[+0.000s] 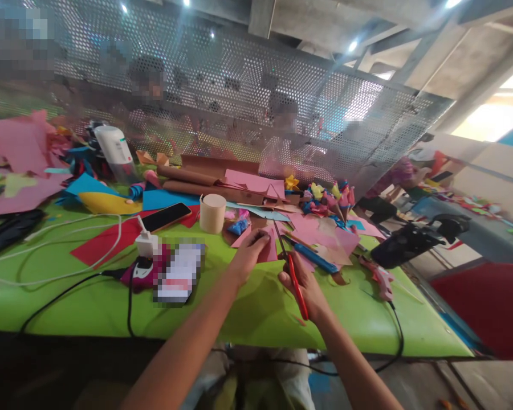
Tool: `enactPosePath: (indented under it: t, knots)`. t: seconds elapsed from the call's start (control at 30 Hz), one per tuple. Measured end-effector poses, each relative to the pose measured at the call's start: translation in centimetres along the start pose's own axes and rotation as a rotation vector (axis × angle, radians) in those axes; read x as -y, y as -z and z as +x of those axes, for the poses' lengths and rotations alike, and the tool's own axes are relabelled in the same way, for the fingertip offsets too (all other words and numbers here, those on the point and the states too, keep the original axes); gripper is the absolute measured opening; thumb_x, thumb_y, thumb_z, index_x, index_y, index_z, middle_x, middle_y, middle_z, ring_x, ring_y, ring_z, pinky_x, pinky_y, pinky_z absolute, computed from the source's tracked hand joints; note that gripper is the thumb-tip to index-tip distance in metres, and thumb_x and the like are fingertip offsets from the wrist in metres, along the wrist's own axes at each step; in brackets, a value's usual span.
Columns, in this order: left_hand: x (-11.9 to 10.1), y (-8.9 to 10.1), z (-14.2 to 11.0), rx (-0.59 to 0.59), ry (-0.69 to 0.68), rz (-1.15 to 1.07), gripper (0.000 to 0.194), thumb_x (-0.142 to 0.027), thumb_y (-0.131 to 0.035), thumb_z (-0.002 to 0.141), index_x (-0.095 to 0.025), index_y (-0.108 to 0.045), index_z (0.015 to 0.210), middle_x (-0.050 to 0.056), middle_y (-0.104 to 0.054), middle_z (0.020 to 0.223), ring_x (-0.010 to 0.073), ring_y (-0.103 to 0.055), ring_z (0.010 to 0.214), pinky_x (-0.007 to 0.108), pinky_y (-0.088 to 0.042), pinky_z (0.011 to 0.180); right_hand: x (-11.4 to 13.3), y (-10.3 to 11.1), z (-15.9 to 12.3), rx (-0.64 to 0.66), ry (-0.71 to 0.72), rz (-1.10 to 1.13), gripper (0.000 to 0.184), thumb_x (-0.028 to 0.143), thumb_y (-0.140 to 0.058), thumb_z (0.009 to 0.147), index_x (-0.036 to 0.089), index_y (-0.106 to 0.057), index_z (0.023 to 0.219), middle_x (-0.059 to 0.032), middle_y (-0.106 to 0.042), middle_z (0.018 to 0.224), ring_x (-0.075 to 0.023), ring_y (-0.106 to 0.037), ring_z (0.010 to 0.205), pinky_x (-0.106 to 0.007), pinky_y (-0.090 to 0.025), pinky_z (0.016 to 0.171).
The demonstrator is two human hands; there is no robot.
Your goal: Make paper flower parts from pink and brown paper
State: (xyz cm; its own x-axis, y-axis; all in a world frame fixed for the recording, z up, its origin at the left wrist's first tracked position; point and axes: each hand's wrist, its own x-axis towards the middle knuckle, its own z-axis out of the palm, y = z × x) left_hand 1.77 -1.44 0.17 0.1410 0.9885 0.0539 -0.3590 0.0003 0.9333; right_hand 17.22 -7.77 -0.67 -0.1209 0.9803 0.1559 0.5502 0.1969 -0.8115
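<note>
My left hand point(253, 250) is closed on a piece of pink paper point(268, 248), pinched between thumb and fingers above the green table point(256, 313). In my right hand point(305, 287) is a pair of scissors point(297, 285) with red handles. Its dark blades point away from me and reach the right side of the pink paper; whether they touch it I cannot tell. Just right of the blades lies a blue cutter-like tool point(315, 258). Behind my hands are a cream paper roll point(212, 214) and a small blue wrapped thing point(239, 223).
Left, a lit phone point(182, 272) lies beside a purple power strip point(143, 273) with a white charger point(147, 242) and cables. A pink glue gun point(380, 279) and black bottle point(404, 245) are right. Paper flowers point(330, 196) stand before a perforated metal screen point(222, 102).
</note>
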Motion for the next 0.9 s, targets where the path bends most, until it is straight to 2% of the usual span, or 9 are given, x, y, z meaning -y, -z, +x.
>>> enactPosePath:
  t: [0.4,0.57,0.9]
  knots:
    - [0.06,-0.32,-0.25,0.035,-0.02,0.077,0.015,-0.034,-0.06,0.08,-0.021,-0.054,0.073,-0.003,-0.052,0.072,0.0153,-0.046,0.073,0.028,-0.038,0.074,0.14,-0.89,0.34,-0.017,-0.015,-0.024,0.028,0.051,-0.048,0.087,0.023,-0.046,0.092,0.0046,-0.043,0.069,-0.016,-0.042,0.064,-0.027,-0.035,0.059]
    - [-0.25,-0.37,-0.45,0.02,-0.03,0.081,0.017,-0.034,-0.06,0.08,-0.021,-0.053,0.071,-0.002,-0.051,0.071,0.0156,-0.046,0.073,0.028,-0.039,0.073,-0.09,-0.95,0.45,-0.042,-0.014,-0.022,0.028,0.05,-0.05,0.087,0.023,-0.043,0.082,0.0053,-0.039,0.065,-0.0141,-0.038,0.061,-0.025,-0.033,0.056]
    - [-0.2,-0.31,-0.4,0.01,-0.038,0.106,0.014,-0.032,-0.059,0.079,-0.022,-0.054,0.072,-0.001,-0.053,0.074,0.0167,-0.048,0.076,0.027,-0.039,0.076,0.06,-0.86,0.48,-0.083,-0.005,-0.021,0.033,0.053,-0.053,0.085,0.023,-0.042,0.075,0.0052,-0.034,0.064,-0.0128,-0.034,0.059,-0.024,-0.03,0.052]
